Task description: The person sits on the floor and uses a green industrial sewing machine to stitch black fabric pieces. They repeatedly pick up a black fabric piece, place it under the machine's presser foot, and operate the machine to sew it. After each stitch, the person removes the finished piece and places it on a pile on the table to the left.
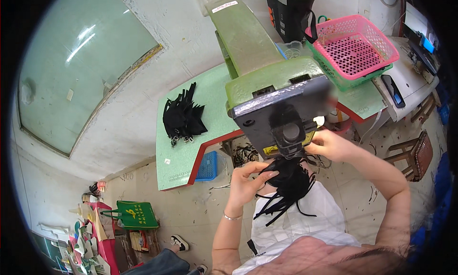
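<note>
A bundle of black fabric pieces with dangling straps [287, 182] hangs over my lap, right below the dark head of a green industrial machine [257, 74]. My left hand [249, 180] pinches the bundle's left edge between thumb and fingers. On the other side, my right hand [328, 145] is closed close to the machine head, its fingertips partly behind the head's edge. What those fingertips hold is too small and hidden to name. Another pile of black strapped pieces with metal buckles [183, 115] lies on the pale green tabletop [172, 176] to the left.
A pink basket [355, 46] sits in a green one at the back right, beside a black bag [291, 15] and a phone [393, 91]. Below the table is a blue crate [206, 166]. A wooden stool [414, 155] stands right; a green bag [137, 214] and another person's leg [164, 263] are lower left.
</note>
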Available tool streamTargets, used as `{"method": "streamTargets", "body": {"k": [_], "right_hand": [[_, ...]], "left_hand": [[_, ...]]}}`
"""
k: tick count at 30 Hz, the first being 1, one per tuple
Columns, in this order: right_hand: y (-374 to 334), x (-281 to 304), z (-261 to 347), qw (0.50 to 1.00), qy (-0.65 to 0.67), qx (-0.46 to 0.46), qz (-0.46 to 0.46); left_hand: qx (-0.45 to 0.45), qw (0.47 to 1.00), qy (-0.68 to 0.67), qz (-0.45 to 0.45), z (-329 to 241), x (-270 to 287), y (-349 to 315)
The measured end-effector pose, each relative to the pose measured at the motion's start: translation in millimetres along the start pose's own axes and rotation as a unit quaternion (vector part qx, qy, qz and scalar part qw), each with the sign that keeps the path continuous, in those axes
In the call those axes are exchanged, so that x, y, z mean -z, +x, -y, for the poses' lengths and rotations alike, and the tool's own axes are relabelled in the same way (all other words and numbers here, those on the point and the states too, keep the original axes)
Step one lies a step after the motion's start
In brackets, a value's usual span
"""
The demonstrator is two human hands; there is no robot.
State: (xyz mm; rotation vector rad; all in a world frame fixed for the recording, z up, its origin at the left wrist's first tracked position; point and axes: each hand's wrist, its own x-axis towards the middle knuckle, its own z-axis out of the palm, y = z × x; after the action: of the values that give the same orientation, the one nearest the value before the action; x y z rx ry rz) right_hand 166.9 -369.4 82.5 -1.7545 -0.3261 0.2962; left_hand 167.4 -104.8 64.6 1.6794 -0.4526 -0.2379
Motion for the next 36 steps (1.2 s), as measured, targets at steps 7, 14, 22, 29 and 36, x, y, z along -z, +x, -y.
{"method": "streamTargets", "body": {"k": [7, 14, 22, 29, 36], "right_hand": [[-35, -28, -11, 0.964, 0.218, -0.143, 0.047], [-26, -51, -1, 0.985, 0.130, -0.063, -0.100], [-12, -70, 2, 0.990, 0.010, 0.074, -0.116], [-10, -82, -11, 0.993, -0.063, 0.098, -0.029], [-34, -89, -43, 0.996, -0.066, -0.065, -0.014]], "left_hand": [[0.010, 0.962, -0.231, -0.141, 29, -40, -30], [0.013, 0.898, -0.379, -0.223, 64, -75, -47], [0.020, 0.907, -0.362, -0.215, 78, -82, -63], [0.106, 0.939, -0.229, -0.234, 143, -10, -76], [-0.039, 0.888, -0.227, -0.397, 70, 109, 103]]}}
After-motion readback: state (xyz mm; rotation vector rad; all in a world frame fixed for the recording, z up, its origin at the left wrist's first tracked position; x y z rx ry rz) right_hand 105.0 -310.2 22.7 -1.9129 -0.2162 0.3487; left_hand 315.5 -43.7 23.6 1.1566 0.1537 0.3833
